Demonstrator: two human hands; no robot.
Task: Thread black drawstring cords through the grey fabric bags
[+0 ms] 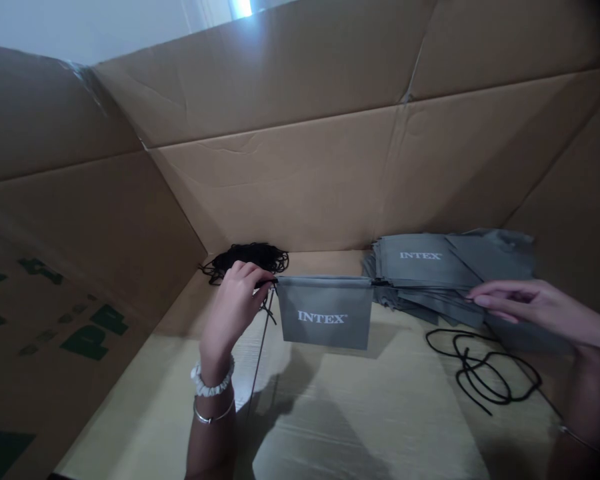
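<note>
A small grey drawstring pouch (325, 313) printed INTEX hangs upright in mid-air, with a black cord (381, 284) through its top hem. At the pouch's upper left corner, my left hand (237, 300) pinches the cord, and a loose end dangles below the fingers. My right hand (535, 303) is closed in a pinch well to the right. The cord runs from the pouch towards its fingertips, looking taut, though it is hard to see against the grey fabric behind.
A pile of grey INTEX pouches (425, 260) lies against the back cardboard wall (280, 180) at right. Black cords (253, 255) are heaped at back left. Loose black cords (500, 380) lie coiled at right on the pale surface (390, 413). Cardboard (80, 253) rises at left.
</note>
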